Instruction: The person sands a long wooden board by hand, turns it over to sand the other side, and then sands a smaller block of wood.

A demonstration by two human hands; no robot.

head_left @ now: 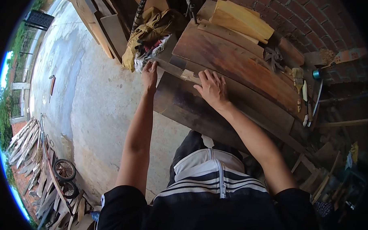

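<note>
My left hand [149, 76] pinches the far left end of a narrow wooden strip [169, 68], which juts past the edge of the workbench. On the same line of wood, beside a pale, bare patch [189, 76], rests my right hand [212, 89], its fingers apart and pressed down. Under it lies a dark wooden board [184, 101] along the near side of the bench. A wide reddish-brown plank [234, 62] lies just beyond my right hand. What my right palm covers is hidden.
Yellow boards [242, 21] lie at the bench's back. A paintbrush [298, 78] and a teal spool [316, 74] are at its right end. Crumpled cloth [154, 33] sits beyond my left hand. A handled tool [51, 86] lies on the concrete floor; scrap wood [27, 146] and wheels [64, 170] are lower left.
</note>
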